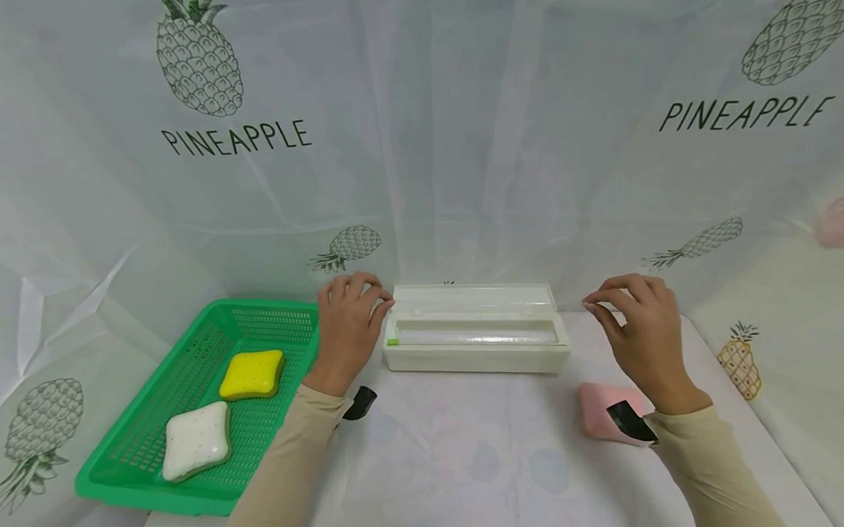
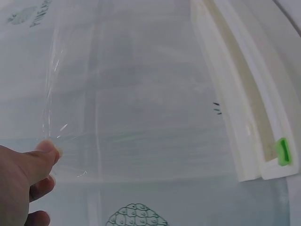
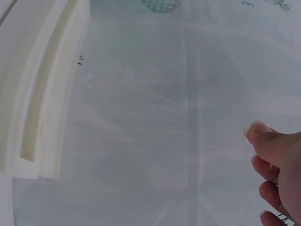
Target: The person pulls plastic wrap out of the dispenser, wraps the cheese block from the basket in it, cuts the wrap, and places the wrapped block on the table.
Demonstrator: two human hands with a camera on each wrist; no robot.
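Note:
A white plastic-wrap dispenser (image 1: 476,360) stands against the back curtain with its lid raised, a roll of clear film (image 1: 475,338) inside its slot. At its left end, my left hand (image 1: 350,323) pinches the edge of a sheet of cling film (image 2: 73,127) between thumb and fingertips. To the right of the dispenser, my right hand (image 1: 644,333) pinches the other side of that sheet with thumb and forefinger. Faint creases of the stretched film show in both wrist views. A green slider (image 2: 283,151) sits at one end of the dispenser.
A green basket (image 1: 126,439) at the left holds a yellow sponge-shaped block (image 1: 251,374) and a white speckled one (image 1: 196,442). Under my right wrist lies a pink block (image 1: 596,413). A pineapple-print curtain (image 1: 454,140) rises behind the white table (image 1: 457,466).

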